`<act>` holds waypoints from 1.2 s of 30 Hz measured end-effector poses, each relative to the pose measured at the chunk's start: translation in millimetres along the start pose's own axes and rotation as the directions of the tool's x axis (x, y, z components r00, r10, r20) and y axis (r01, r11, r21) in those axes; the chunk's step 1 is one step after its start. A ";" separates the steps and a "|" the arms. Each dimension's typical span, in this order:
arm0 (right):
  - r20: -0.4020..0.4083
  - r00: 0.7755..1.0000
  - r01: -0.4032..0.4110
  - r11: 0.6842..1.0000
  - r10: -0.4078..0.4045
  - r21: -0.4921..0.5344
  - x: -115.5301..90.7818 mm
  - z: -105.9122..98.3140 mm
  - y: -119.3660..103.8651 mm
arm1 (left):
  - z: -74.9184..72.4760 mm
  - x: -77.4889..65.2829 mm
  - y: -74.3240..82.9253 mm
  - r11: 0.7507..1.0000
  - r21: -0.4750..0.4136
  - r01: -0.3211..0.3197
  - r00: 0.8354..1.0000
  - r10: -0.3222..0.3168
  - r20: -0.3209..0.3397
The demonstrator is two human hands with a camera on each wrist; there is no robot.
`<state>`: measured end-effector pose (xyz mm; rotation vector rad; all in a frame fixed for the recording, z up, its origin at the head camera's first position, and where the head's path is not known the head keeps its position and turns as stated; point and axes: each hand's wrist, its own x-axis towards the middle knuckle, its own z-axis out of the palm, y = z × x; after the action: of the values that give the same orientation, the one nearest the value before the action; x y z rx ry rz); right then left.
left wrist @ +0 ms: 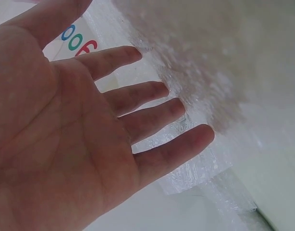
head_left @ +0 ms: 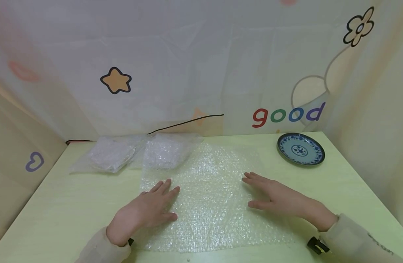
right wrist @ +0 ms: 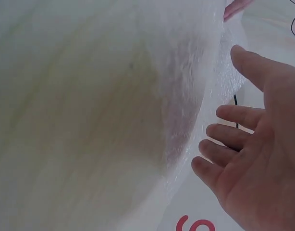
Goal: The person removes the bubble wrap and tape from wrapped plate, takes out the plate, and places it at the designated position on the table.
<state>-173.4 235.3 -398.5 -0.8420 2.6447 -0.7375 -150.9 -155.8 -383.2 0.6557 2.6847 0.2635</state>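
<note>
Set clock centre on the sheet [head_left: 214,208], clear bubble wrap laid out on the table [head_left: 66,215], 12 as straight ahead. Ran near to far.

Saw sleeves [head_left: 356,237] in at 8 and 4, with a black clip [head_left: 318,245] just beside the right one. Noted near edge of sheet at 6.

Found left hand [head_left: 147,208] at 9, over that side of the sheet: released, fingers straight and spread, grasping nothing. Found right hand [head_left: 283,199] at 3: released too, fingers loosely extended, thumb apart, nothing gripped. Couldn't confirm fingertip contact with the sheet on either side.

Judged step in hand as spreading and smoothing the sheet; rated it nearly done, given only faint creasing toward 12. Judged next move to call for flat, light palms and even outward pressure, or a thumb-and-finger pinch for lifting an edge. Flagged risk of sliding or curling under uneven pressure.

Further out, saw a wrap bundle [head_left: 165,151] at 11, touching or overlapping the sheet's far corner, couldn't tell which. Saw second bundle [head_left: 110,155] at 10, just beside the first. Couldn't read contents. Placed plate [head_left: 300,149] at 2, blue-patterned, face up, apart from the right hand.

Last, saw curtain [head_left: 188,73] behind, star [head_left: 116,80] toward 11.
</note>
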 end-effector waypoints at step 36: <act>0.098 0.995 0.028 0.981 -0.009 -0.194 -3.7 8.6 -7.9 | -7.7 0.7 -6.6 0.999 -0.010 -0.051 0.991 0.049 -0.121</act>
<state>-163.4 228.6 -401.0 -0.9292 2.6556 -0.4340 -157.2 -161.9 -378.1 0.7256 2.7810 0.3445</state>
